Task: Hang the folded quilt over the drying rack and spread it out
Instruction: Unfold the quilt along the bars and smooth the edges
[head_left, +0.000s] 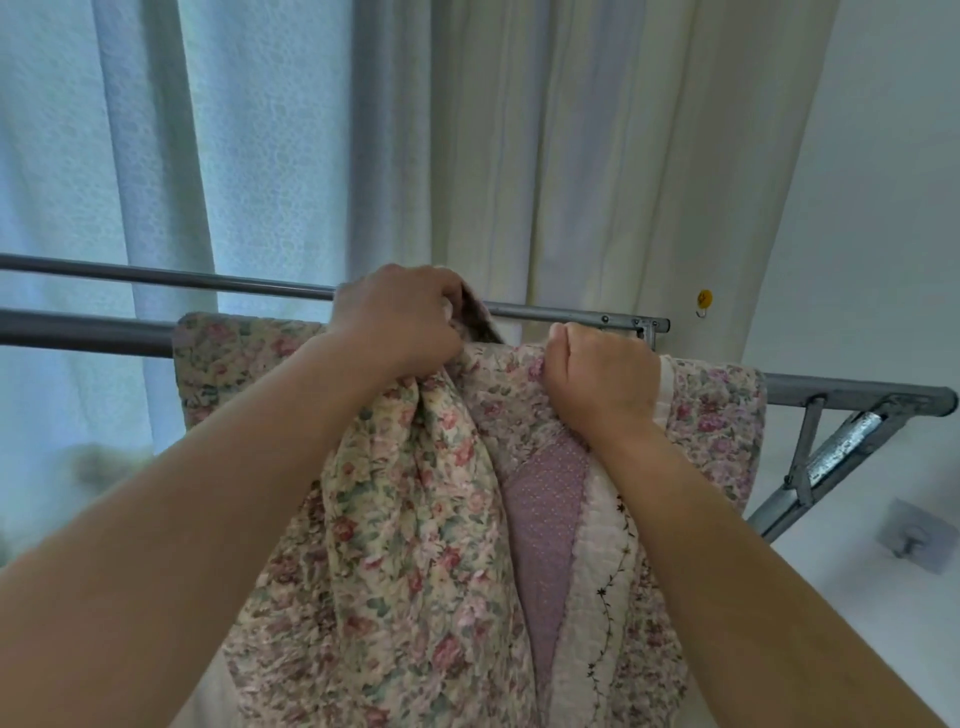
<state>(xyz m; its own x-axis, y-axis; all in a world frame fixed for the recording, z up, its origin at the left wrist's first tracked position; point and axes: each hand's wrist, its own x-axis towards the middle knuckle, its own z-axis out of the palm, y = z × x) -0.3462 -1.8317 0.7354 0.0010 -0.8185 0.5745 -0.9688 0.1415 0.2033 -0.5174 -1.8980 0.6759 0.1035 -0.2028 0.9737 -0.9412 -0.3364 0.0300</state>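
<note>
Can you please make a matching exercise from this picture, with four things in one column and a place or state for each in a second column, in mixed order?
Things:
1. left hand
2. right hand
3. quilt
4. yellow hook

Places or states:
A. stuck on the white wall at the right
B. draped over the near bar of the drying rack
C. closed on a raised, bunched fold of fabric
D. closed on fabric above the purple dotted patch

Pairs: 1-C, 2-D, 3-B, 4-A
</note>
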